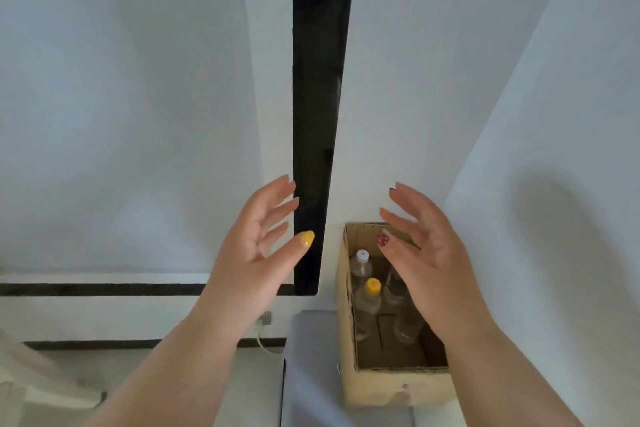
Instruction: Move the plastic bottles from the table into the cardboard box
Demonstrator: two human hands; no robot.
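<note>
I see both hands, left hand (256, 253) and right hand (426, 260), fingers spread, empty; right hand partly hides cardboard box (349, 329) holding three clear bottles: white-capped bottle (361, 265), yellow-capped bottle (370, 298), third bottle (393, 288).

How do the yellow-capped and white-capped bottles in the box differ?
The yellow-capped bottle stands nearer the camera; the white-capped bottle stands behind it, toward the far end of the cardboard box. Caps differ in colour: yellow versus white. The yellow-capped bottle overlaps the lower part of the white-capped one. Both are clear plastic, upright, inside the box. Neither the left hand nor the right hand touches them.
</note>
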